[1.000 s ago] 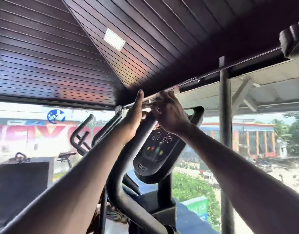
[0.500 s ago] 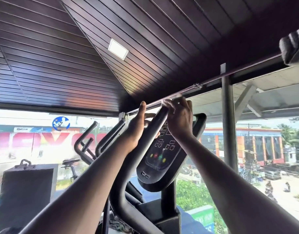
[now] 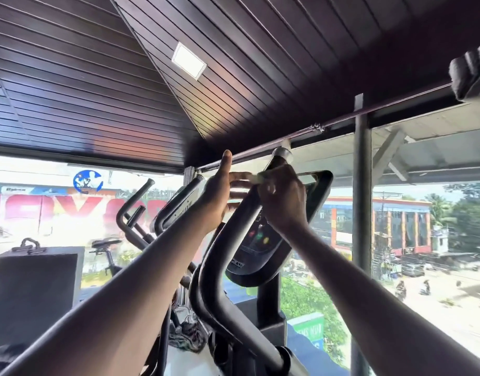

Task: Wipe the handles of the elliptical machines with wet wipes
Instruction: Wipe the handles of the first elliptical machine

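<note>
Right hand (image 3: 283, 198) pinches the wet wipe (image 3: 261, 177) round the handle (image 3: 233, 221), left hand (image 3: 219, 194) spread beside; the wipe could slip free.

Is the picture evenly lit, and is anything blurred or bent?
Head view: backlit; the windows at left are blown out, the ceiling is dark, the right hand and the wipe are motion-blurred, and the wide lens curves the edges.
</note>
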`<move>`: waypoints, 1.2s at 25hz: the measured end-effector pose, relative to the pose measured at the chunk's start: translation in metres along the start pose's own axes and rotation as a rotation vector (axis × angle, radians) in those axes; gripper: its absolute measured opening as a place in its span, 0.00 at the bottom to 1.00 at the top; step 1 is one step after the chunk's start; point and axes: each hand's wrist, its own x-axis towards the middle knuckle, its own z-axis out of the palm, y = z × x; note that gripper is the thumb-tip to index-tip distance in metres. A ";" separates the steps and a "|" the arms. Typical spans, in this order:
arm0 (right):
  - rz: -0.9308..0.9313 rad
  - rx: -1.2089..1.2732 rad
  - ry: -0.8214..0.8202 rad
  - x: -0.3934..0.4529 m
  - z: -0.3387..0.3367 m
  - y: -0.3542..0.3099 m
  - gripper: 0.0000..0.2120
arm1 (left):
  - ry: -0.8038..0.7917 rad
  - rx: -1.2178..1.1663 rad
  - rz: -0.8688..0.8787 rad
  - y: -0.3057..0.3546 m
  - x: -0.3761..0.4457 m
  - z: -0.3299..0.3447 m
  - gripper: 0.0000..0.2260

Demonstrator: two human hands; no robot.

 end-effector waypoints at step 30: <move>-0.427 -0.379 -0.338 0.030 0.007 -0.003 0.12 | -0.131 -0.164 -0.025 -0.038 0.029 -0.009 0.32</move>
